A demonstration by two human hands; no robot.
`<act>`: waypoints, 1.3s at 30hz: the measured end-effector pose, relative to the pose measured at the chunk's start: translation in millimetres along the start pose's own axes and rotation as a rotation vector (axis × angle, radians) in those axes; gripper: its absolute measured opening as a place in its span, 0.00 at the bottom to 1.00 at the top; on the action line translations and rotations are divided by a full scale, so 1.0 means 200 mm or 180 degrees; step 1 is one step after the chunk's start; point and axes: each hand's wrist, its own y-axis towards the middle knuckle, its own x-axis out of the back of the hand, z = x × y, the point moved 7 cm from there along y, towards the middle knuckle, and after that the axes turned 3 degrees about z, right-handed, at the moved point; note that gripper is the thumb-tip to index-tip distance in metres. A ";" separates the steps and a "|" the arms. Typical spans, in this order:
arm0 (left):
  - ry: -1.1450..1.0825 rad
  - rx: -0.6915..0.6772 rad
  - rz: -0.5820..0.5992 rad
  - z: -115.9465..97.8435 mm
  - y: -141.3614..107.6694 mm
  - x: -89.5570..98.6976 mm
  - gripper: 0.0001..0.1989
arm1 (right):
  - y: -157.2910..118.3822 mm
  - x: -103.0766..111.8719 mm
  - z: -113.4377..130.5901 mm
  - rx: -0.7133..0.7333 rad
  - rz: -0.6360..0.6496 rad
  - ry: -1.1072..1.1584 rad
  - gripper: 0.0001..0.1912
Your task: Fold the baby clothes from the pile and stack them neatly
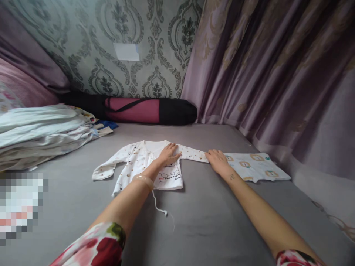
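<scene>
While the left hand [168,154] lies spread on the shirt [135,159], the right hand [217,160] meets its cuff [204,157], grip unclear; the step seems smoothing, next wanting a gentle pull.

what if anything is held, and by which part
The left hand rests flat on the white shirt, gripping nothing. The right hand covers its sleeve end; gripping or pressing, unclear.

The single view looks from the person's head, forward and down across a gray sheet [205,225], toward a patterned wall [155,33] at twelve o'clock. The left forearm [122,210], entering at seven o'clock, and the right forearm [257,210], at five, are nearest the lens; the left hand [168,155] and right hand [217,162] lie farther out near the dial's center, the wall well beyond.
</scene>
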 end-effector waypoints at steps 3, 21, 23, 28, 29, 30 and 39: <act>0.0033 0.0035 0.0048 0.00 0.00 -0.01 0.32 | 0.08 0.04 0.09 -0.0043 -0.0027 0.0359 0.19; 0.0285 0.0182 0.0623 0.00 0.01 -0.03 0.32 | 0.23 -0.11 0.41 -0.0467 0.0349 0.1879 0.36; 0.0293 0.0226 0.0751 -0.03 0.00 -0.01 0.31 | 0.19 -0.12 0.36 -0.0604 0.0381 0.1778 0.35; 0.0310 0.0241 0.0797 -0.04 -0.01 0.01 0.30 | 0.09 -0.16 0.22 -0.0854 0.0345 0.1396 0.33; 0.0299 0.0247 0.0796 -0.04 -0.01 0.01 0.30 | 0.07 -0.17 0.19 -0.0919 0.0311 0.1325 0.33; 0.0276 0.0256 0.0795 -0.04 -0.01 0.01 0.30 | 0.06 -0.18 0.16 -0.0984 0.0272 0.1266 0.32; -0.1029 0.0182 0.0132 0.05 -0.16 0.26 0.29 | 0.05 -0.19 0.06 -0.1150 0.0392 0.1088 0.29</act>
